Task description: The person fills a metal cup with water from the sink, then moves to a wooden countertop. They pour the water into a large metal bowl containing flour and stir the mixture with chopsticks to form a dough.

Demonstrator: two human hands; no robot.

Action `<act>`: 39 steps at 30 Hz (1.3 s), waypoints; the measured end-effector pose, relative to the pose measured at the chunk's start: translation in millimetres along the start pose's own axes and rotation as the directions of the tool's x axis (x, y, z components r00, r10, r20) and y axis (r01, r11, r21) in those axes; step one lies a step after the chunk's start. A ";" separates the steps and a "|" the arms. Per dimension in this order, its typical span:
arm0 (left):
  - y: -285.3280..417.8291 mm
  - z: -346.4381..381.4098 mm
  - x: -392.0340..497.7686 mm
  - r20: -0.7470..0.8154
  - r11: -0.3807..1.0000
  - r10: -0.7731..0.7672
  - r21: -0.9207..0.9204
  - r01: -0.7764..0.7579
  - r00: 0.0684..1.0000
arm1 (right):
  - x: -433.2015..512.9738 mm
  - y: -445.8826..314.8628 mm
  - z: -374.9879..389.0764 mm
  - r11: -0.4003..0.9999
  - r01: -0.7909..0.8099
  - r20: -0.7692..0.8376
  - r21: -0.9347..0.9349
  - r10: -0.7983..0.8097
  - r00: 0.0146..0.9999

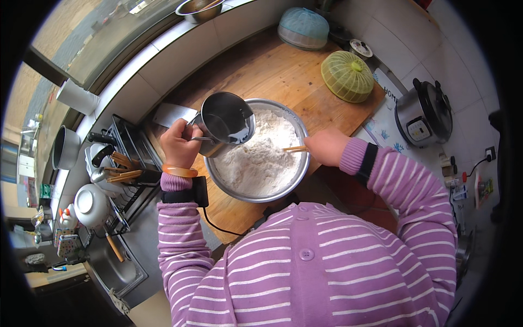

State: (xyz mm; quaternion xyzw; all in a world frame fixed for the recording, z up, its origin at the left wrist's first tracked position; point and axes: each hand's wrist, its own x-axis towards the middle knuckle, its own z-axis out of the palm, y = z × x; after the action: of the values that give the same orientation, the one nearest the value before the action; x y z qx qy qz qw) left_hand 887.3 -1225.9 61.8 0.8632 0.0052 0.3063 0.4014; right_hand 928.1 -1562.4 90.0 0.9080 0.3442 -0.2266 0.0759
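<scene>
My left hand point(182, 141) grips the handle of a metal cup point(227, 118), which is tilted over the left side of a large metal bowl point(302, 131). Some clear liquid shows inside the cup near its lower rim. White flour point(261, 163) fills much of the bowl, with a few lumpier patches toward the far side. Wooden chopsticks point(295, 149) are held in my right hand point(327, 147) at the bowl's right rim, their tips in the flour. Behind the cup, a cleaver blade point(175, 115) lies partly hidden on the wooden board point(261, 77).
A green mesh food cover point(347, 77) and a blue one point(303, 28) rest toward the board's far end. To the right stands an electric pressure cooker point(423, 114). On the left are a dish rack with chopsticks point(124, 176), a white bowl point(91, 205) and a sink point(112, 265).
</scene>
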 end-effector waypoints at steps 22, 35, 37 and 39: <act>26.0 37.7 10.9 0.143 0.993 0.047 0.105 -0.062 0.989 | 31.7 9.9 -44.7 0.926 0.012 -0.009 -0.377 -0.017 1.000; 22.8 26.6 8.2 0.123 0.988 0.008 0.153 -0.026 0.992 | 67.3 18.2 -28.5 0.945 0.013 -0.147 -0.327 -0.065 0.987; 22.9 26.4 8.5 0.122 0.986 0.004 0.166 -0.025 0.993 | 68.1 13.9 -21.7 0.949 0.005 -0.163 -0.316 -0.060 0.985; 22.0 26.1 8.3 0.117 0.982 0.015 0.187 -0.037 0.993 | 55.5 9.3 -8.2 0.962 -0.015 -0.086 -0.273 -0.009 0.996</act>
State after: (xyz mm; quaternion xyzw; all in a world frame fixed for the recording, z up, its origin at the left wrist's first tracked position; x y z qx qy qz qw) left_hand 902.8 -1256.7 68.6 0.9134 -0.0002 0.2595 0.3135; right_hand 973.8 -1534.2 71.3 0.8983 0.3737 -0.1376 0.1858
